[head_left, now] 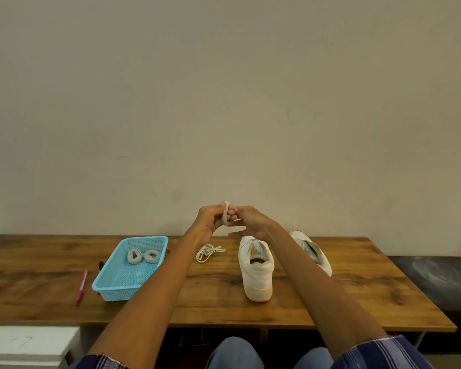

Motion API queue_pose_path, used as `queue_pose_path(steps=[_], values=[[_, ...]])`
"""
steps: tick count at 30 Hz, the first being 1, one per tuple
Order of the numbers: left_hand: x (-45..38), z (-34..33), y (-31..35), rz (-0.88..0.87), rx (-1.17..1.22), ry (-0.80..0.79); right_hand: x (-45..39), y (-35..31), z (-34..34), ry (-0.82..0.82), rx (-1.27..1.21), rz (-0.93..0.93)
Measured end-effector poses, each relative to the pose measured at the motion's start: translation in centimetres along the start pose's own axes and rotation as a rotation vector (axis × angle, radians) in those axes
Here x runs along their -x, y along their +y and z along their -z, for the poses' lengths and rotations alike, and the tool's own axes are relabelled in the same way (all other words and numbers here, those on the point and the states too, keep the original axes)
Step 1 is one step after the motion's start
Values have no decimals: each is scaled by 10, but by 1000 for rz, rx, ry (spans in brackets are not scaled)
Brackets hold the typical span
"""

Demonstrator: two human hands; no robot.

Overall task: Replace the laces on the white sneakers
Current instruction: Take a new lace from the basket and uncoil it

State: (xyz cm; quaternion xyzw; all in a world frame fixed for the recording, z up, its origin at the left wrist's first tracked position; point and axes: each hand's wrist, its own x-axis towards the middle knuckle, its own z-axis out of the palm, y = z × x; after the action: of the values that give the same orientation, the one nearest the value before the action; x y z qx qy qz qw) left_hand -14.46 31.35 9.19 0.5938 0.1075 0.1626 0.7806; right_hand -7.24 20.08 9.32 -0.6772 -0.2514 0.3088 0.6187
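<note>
Both hands, left hand [207,218] and right hand [246,219], pinch a coiled lace [226,214] above the tabletop [330,296], grip clamped on it; unwinding it comes next, I'd judge, before threading the nearer sneaker [256,267].

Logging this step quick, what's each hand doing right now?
Left hand: grips the coiled lace, raised above the table.
Right hand: its fingers pinch the same coiled lace.
</note>
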Motion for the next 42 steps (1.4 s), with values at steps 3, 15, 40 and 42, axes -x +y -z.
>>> queue_pose_path(steps=[3,15,40,42], values=[[-1,1,4,-24,17,3,-3,3,-6,-15,14,-22],[-6,12,4,-64,61,68,-7,9,-22,-33,-444,-65],[4,61,-12,-101,-120,44,-27,39,-63,-82,-740,-81],[4,64,-10,-107,-95,43,-28,40,-66,-87,-763,-72]])
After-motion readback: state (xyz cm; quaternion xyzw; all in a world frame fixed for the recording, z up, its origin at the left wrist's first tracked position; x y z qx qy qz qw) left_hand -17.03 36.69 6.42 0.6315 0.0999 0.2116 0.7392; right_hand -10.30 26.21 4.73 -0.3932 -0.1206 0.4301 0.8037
